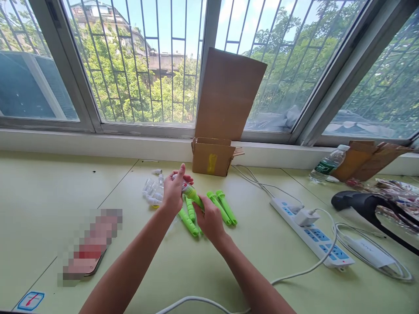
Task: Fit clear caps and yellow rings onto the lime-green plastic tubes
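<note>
Both my hands hold one green tube (193,195) above the pale green table (248,270). My right hand (209,220) is closed round its lower green part. My left hand (173,192) pinches its upper end, where a clear cap sits. Below the hands several more green tubes (222,208) lie side by side on the table. A small heap of clear caps (152,190) lies just left of my left hand.
A small open cardboard box (212,157) stands behind the tubes, a cardboard sheet (229,93) leaning on the window. A white power strip (314,235) with plug and cables lies right. A water bottle (327,165), black device (363,205) and phone (90,248) are around.
</note>
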`<move>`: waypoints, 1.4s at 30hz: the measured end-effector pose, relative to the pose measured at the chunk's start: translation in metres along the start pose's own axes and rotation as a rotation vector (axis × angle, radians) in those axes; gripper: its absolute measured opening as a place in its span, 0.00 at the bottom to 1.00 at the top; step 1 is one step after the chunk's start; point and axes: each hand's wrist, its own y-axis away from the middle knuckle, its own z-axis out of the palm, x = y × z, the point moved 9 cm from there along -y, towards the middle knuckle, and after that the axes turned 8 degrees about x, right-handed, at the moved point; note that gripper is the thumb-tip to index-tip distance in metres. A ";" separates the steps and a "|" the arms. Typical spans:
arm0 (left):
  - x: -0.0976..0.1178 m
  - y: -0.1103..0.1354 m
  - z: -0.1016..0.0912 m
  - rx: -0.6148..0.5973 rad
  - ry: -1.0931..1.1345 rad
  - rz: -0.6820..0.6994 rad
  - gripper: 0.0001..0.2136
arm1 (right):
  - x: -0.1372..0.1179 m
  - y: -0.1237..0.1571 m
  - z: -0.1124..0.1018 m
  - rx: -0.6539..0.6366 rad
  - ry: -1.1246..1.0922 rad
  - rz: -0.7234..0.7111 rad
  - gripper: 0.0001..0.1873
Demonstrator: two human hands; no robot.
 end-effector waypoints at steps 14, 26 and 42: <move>-0.011 -0.008 0.001 -0.025 -0.015 -0.028 0.25 | 0.004 0.006 0.023 -0.176 -0.047 0.144 0.16; -0.023 -0.007 -0.007 0.051 0.022 -0.128 0.23 | 0.016 0.007 0.023 -0.121 -0.012 0.189 0.14; -0.005 0.014 0.025 -0.461 0.096 -0.234 0.24 | -0.027 0.054 0.052 -0.916 -1.029 0.882 0.23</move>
